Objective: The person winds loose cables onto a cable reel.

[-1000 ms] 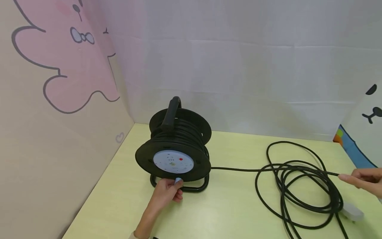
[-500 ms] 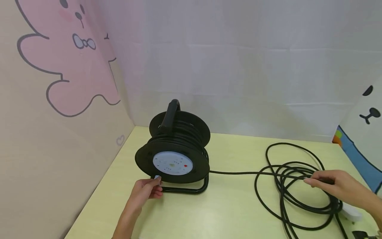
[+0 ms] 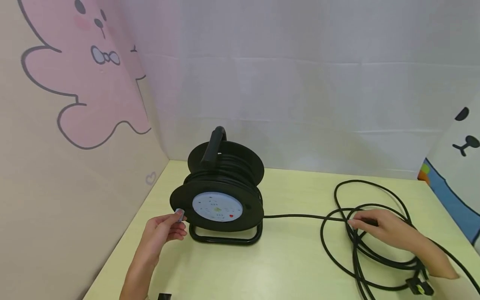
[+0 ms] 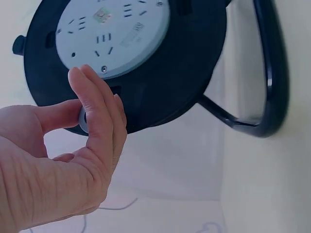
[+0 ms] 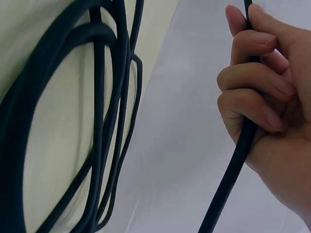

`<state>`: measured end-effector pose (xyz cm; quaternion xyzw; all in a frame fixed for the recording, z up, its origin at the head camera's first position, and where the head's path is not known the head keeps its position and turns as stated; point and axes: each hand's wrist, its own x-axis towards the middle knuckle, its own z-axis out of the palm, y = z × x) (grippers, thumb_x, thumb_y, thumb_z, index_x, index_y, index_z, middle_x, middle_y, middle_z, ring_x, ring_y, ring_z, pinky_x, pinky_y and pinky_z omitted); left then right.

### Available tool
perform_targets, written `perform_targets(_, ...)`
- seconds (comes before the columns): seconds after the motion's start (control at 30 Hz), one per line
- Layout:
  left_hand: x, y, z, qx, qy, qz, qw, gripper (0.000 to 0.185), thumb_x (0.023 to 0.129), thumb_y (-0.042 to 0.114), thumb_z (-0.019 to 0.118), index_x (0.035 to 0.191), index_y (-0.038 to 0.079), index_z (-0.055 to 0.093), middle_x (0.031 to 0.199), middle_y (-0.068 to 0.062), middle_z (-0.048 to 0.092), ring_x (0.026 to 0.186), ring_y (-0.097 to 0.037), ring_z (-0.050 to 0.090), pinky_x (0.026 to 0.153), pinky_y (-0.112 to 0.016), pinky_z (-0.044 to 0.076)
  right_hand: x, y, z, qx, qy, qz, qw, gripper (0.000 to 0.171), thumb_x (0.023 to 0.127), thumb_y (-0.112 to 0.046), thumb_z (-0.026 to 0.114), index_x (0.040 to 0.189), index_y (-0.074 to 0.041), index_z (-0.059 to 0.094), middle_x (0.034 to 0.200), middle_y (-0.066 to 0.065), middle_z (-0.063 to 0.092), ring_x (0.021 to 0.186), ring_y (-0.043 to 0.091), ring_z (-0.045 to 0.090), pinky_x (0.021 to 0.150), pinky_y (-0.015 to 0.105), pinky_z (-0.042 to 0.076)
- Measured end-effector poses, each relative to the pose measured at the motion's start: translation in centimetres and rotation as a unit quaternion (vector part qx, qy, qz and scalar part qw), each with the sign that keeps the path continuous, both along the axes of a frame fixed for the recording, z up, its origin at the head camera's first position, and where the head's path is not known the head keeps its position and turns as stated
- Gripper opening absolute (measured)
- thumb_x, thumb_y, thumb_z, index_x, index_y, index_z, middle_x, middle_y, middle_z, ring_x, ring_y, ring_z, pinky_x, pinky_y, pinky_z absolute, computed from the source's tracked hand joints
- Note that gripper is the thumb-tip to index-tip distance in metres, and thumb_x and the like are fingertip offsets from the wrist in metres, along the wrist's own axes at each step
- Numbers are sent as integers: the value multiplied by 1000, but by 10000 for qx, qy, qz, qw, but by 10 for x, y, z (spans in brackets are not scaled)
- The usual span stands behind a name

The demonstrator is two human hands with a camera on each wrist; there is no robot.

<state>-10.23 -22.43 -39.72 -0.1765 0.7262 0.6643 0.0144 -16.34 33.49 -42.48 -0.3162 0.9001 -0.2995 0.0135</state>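
A black cable reel (image 3: 250, 208) stands on its tube frame, with a pale socket disc (image 3: 217, 206) on its front face. My left hand (image 3: 159, 231) pinches a small grey knob (image 4: 82, 120) at the front flange's lower left edge, between thumb and fingers. To the right, my right hand (image 3: 386, 229) holds the black cable (image 3: 296, 216), which runs straight from the reel. In the right wrist view, curled fingers (image 5: 252, 75) wrap the cable (image 5: 228, 182), which trails away below them. Beneath the right hand, loose cable loops (image 3: 326, 241) lie on the table.
The reel's carrying handle (image 3: 213, 148) sticks up above the drum. A pale yellow table (image 3: 281, 266) meets a white backdrop (image 3: 300, 104) behind. Side panels bear a pink cartoon animal (image 3: 105, 91) and a white one.
The reel's face has turned clockwise, its red switch now at lower right. My left hand has gone left and up with the knob. My right hand has slid left along the cable toward the reel.
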Motion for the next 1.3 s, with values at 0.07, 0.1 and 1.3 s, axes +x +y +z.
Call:
perform_targets(0.07,0,0,8,0,90,12,10000,33,104,16,60,106,-16,64,72,-3,67,61,-14,68,63,-25,61,-4,-7,-1,-29,-129,161,9998,20,103,-11,64,91,-26,69,84,-20,65,69,-1,54,56,23,40)
perform_targets(0.1,1,0,11,-7,144,7,9999,33,105,16,60,106,-16,64,71,-3,67,61,-14,68,63,-25,61,-5,-10,-1,-40,-171,213,9996,20,103,-11,63,92,-27,69,86,-20,67,69,-1,54,56,23,41)
perform_targets(1.3,-3,99,74,-508,1647,-1044,9795,29,101,16,67,87,-9,67,67,-14,65,54,-27,66,54,-29,60,-32,-87,-23,-644,-642,686,9935,18,106,-16,59,90,-15,67,71,-10,53,60,-2,36,52,25,37)
